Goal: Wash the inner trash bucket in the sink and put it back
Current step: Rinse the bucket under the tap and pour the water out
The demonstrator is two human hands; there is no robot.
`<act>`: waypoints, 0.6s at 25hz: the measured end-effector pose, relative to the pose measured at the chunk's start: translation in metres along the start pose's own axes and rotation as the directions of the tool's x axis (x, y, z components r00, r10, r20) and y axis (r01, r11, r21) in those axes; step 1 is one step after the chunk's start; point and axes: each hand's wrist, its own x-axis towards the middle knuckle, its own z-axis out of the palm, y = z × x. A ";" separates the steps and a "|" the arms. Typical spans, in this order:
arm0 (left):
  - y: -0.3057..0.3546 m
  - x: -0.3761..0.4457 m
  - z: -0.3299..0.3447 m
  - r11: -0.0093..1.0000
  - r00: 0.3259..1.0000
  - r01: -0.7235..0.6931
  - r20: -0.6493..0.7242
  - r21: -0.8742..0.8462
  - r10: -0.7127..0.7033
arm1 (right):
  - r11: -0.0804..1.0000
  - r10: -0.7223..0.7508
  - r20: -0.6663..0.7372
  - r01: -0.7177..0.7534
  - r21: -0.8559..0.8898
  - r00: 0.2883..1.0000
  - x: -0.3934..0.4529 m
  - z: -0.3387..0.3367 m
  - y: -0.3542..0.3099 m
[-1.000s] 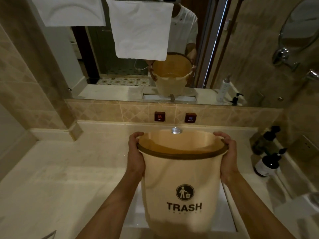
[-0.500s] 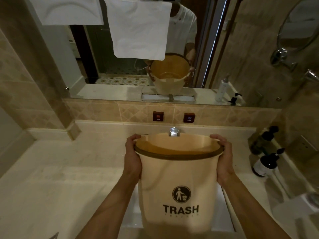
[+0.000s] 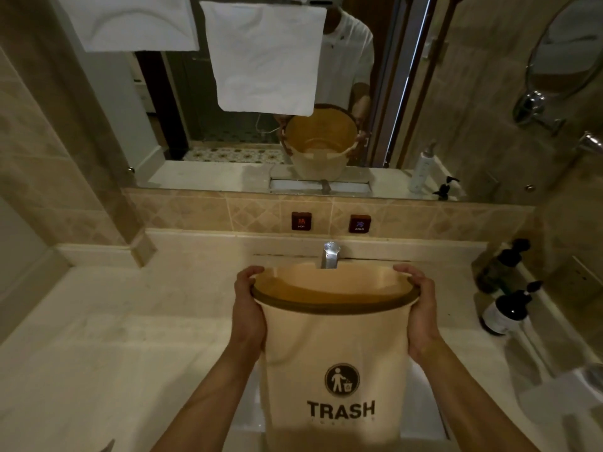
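Washing step in hand: the bucket (image 3: 332,353) is held over the sink (image 3: 421,406), tipped away toward the tap (image 3: 329,256) at 12 o'clock. Left hand (image 3: 249,308) and right hand (image 3: 421,308) each grip the rim, fingers curled over it. Next move likely calls for pouring or rinsing under control.

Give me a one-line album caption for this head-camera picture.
Both hands, left and right, grip the rim of a beige TRASH bucket held over the sink, below the faucet.

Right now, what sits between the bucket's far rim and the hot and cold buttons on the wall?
In the head view, the faucet rises there from the counter ledge; nothing else between trash bucket and buttons.
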 end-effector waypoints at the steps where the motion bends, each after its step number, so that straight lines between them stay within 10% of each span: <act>1: 0.002 0.002 -0.007 1.000 1.000 -0.008 -0.002 -0.004 0.008 | 1.000 0.024 0.002 -0.024 0.005 1.000 -0.004 0.006 0.006; 15: 0.012 0.016 -0.030 0.999 1.000 -0.028 0.006 0.025 0.028 | 0.997 0.049 0.019 -0.050 0.053 0.999 -0.010 0.026 0.020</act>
